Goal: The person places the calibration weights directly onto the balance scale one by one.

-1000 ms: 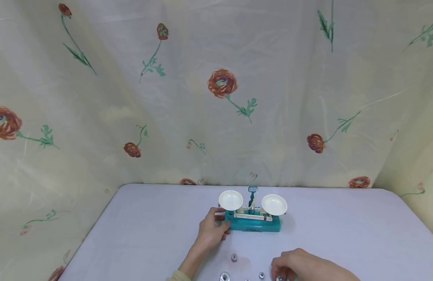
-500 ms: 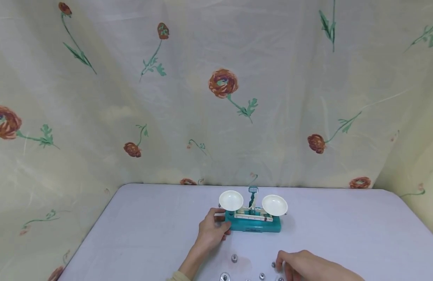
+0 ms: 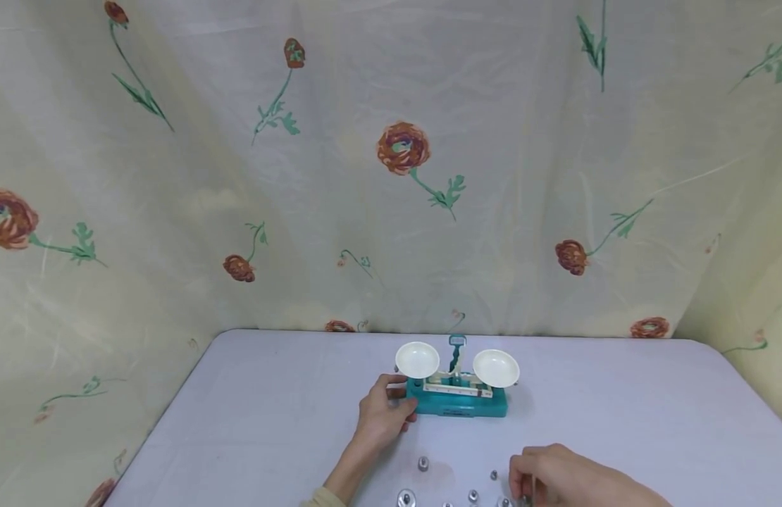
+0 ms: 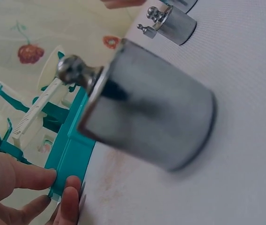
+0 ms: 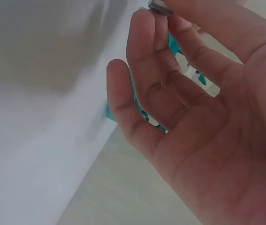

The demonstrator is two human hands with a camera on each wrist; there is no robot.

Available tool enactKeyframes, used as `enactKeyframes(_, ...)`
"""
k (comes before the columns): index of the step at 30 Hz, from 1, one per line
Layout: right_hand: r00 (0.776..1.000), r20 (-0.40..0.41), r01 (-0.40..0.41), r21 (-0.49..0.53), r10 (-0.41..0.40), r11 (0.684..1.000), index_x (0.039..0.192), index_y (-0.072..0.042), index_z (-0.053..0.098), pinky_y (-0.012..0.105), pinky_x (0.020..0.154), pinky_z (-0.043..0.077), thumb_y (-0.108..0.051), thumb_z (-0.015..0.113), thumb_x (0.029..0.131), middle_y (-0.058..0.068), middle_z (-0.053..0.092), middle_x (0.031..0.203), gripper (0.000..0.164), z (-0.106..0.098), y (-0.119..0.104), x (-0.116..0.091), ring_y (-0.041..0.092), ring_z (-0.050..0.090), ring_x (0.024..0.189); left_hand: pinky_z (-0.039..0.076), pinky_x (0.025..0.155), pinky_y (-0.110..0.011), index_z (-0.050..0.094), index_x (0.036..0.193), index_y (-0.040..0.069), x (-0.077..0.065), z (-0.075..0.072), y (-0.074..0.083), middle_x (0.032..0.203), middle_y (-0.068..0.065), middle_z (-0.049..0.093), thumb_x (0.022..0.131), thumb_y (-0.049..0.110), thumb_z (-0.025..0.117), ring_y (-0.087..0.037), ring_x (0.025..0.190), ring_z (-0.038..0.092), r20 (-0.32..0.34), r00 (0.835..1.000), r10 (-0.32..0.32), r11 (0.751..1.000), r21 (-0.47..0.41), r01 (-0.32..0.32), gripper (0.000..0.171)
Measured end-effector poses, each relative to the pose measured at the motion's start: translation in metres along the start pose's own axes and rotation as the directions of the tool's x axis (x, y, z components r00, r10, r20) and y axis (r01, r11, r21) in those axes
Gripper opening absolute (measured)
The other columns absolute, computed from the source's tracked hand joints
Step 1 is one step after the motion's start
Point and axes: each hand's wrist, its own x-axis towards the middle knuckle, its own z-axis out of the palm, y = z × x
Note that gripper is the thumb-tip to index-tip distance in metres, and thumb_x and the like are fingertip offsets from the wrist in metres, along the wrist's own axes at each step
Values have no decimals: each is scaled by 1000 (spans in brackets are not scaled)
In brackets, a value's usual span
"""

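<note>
A teal balance scale with two white pans stands toward the far side of the table. My left hand grips the left end of its base; the left wrist view shows the thumb and fingers on the teal edge. Nearer the front, my right hand is low over the table with bent fingers. In the right wrist view its fingertips pinch a shiny metal weight, only partly visible. Left of that hand stand a small knobbed weight and another weight.
A cylindrical knobbed weight stands in front of the scale, large in the left wrist view. A wider weight stands nearer, with others cut off at the lower frame edge. Flower-patterned cloth hangs behind the pale table.
My right hand has moved right, leaving the small weight that was at its fingertips standing on the table. A different weight is now at its fingers. The left hand and scale stay put.
</note>
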Motion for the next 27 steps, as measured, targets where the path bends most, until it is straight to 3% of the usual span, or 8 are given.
enactKeyframes(4,1000,0,-13,42,13,999,94,-22,67,18,62,48,-9,72,87,-15,59,82,16,-3,-1,0,-2,53,70,56,58,-24,53,137,7,1,1,-1,120,-17,66,94,11,68,-11,69,66,-5,1000,-9,1000,0,9,46)
enactKeyframes(13,998,-11,-64,56,65,996,99,-23,67,17,68,53,-17,71,92,-13,62,88,10,-13,-8,1,0,55,76,56,58,-24,52,137,8,1,3,-1,119,-17,67,93,10,68,-11,69,66,-4,1000,-23,1000,1,23,47)
enactKeyframes(22,998,-62,-19,-29,17,999,102,-24,67,19,73,56,-23,72,93,-17,61,92,11,-21,-17,2,-4,54,79,56,57,-23,53,137,8,0,1,1,118,-16,67,94,11,69,-11,69,65,-8,999,-32,999,12,32,46)
enactKeyframes(27,989,-139,22,-149,-43,989,103,-27,67,23,77,59,-27,74,91,-19,61,96,14,-25,-22,0,-7,53,83,56,57,-23,53,137,9,1,1,1,119,-16,67,93,11,69,-11,69,66,-15,999,-39,999,15,40,46)
